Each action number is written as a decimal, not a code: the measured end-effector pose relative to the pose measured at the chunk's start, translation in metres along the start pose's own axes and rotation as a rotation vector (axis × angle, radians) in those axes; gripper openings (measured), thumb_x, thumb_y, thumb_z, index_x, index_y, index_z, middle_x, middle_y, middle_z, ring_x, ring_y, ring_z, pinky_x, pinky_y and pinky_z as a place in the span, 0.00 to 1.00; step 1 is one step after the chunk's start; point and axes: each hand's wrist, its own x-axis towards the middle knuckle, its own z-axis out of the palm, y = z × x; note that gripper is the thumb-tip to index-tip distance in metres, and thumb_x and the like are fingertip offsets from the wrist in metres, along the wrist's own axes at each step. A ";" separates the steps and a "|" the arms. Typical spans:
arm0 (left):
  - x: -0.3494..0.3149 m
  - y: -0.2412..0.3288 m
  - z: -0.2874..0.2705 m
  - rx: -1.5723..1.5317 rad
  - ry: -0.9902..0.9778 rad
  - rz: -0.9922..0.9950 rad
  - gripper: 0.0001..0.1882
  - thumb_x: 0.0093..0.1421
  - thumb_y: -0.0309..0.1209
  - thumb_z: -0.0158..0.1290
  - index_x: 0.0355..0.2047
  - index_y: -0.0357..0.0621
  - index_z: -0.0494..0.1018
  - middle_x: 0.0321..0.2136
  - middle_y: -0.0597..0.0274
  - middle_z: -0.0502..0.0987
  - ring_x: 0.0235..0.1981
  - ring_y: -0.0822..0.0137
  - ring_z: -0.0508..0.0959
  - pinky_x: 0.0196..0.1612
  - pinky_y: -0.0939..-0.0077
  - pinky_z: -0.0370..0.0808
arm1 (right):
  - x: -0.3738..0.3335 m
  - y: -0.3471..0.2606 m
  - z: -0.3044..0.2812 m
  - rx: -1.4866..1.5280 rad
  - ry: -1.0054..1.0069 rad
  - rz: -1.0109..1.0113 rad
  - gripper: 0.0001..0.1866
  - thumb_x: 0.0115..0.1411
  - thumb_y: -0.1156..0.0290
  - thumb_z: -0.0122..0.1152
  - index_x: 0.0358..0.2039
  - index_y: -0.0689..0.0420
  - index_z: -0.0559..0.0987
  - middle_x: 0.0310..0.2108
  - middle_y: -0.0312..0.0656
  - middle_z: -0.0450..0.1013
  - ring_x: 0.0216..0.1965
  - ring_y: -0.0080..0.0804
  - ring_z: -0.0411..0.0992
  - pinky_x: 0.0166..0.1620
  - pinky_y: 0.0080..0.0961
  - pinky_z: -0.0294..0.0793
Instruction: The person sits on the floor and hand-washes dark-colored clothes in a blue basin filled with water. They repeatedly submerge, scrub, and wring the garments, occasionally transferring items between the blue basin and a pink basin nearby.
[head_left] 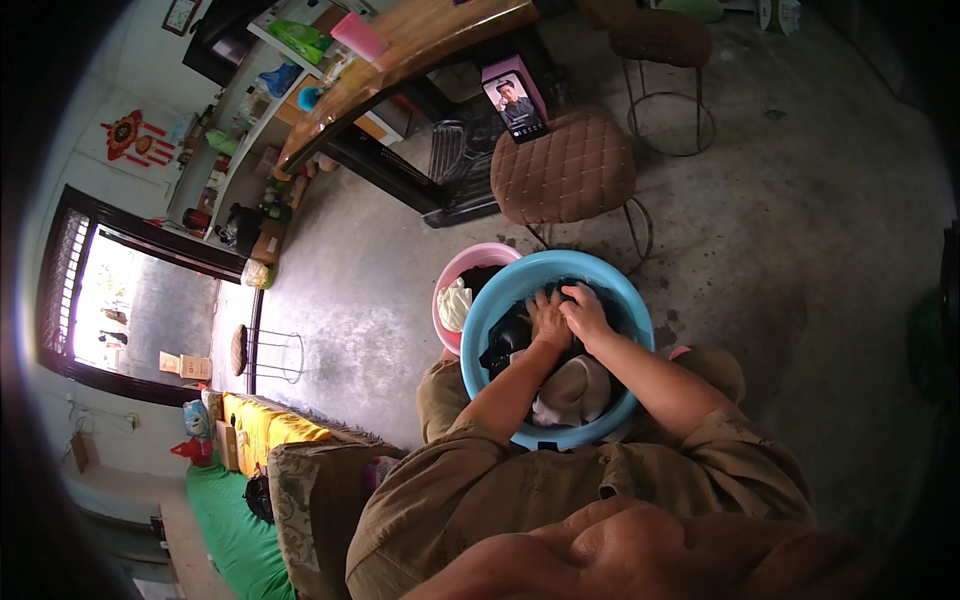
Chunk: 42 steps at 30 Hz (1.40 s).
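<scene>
A light blue basin (pixel 640 300) stands in front of me between my knees, filled with wet laundry. Dark garments (pixel 510 330) fill most of it, and a grey-beige cloth (pixel 575 392) is bunched at the near side. My left hand (pixel 548 320) lies on the dark cloth with its fingers stretched and slightly apart. Right beside it, my right hand (pixel 588 315) has its fingers bent down into the dark garment, pinching its fabric; the fingertips are partly hidden.
Touching the basin's left, a pink basin (pixel 445 325) holds white and dark cloth. Beyond stands a brown quilted stool (pixel 565 170) with a phone (pixel 515 105) propped on it. A wooden table (pixel 400 60) and another stool (pixel 660 45) are farther away. Wet spots mark the concrete floor.
</scene>
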 end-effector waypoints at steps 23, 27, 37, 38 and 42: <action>0.034 -0.023 0.008 -0.783 0.284 -0.098 0.20 0.57 0.42 0.44 0.34 0.37 0.74 0.35 0.39 0.74 0.39 0.42 0.73 0.42 0.56 0.70 | 0.009 -0.015 -0.008 0.500 -0.017 0.527 0.31 0.55 0.56 0.47 0.55 0.63 0.63 0.53 0.52 0.61 0.50 0.39 0.62 0.54 0.30 0.59; 0.004 -0.011 -0.013 -0.859 0.520 0.046 0.16 0.58 0.39 0.44 0.26 0.37 0.70 0.27 0.45 0.73 0.33 0.43 0.72 0.36 0.56 0.67 | 0.005 -0.063 -0.041 0.685 -0.205 0.683 0.28 0.59 0.52 0.46 0.57 0.52 0.62 0.61 0.42 0.52 0.61 0.34 0.49 0.61 0.31 0.44; -0.064 0.001 -0.048 -0.564 0.777 0.380 0.10 0.48 0.30 0.53 0.29 0.39 0.71 0.42 0.47 0.67 0.44 0.48 0.66 0.49 0.56 0.62 | 0.005 -0.027 -0.043 0.325 -0.184 0.323 0.16 0.51 0.68 0.53 0.39 0.62 0.75 0.36 0.48 0.72 0.37 0.40 0.70 0.42 0.35 0.69; -0.064 -0.005 -0.035 -0.508 0.711 0.307 0.19 0.48 0.36 0.54 0.40 0.42 0.68 0.53 0.45 0.59 0.54 0.41 0.58 0.55 0.43 0.52 | 0.006 -0.023 -0.042 0.162 -0.177 0.219 0.15 0.50 0.69 0.53 0.38 0.61 0.76 0.36 0.50 0.72 0.37 0.43 0.70 0.43 0.36 0.69; -0.072 -0.004 -0.026 -0.510 0.399 -0.041 0.39 0.51 0.48 0.53 0.61 0.59 0.50 0.64 0.43 0.33 0.63 0.33 0.37 0.53 0.24 0.41 | -0.004 -0.029 -0.047 -0.265 -0.161 -0.073 0.13 0.49 0.67 0.52 0.34 0.60 0.77 0.35 0.53 0.72 0.39 0.51 0.69 0.45 0.41 0.68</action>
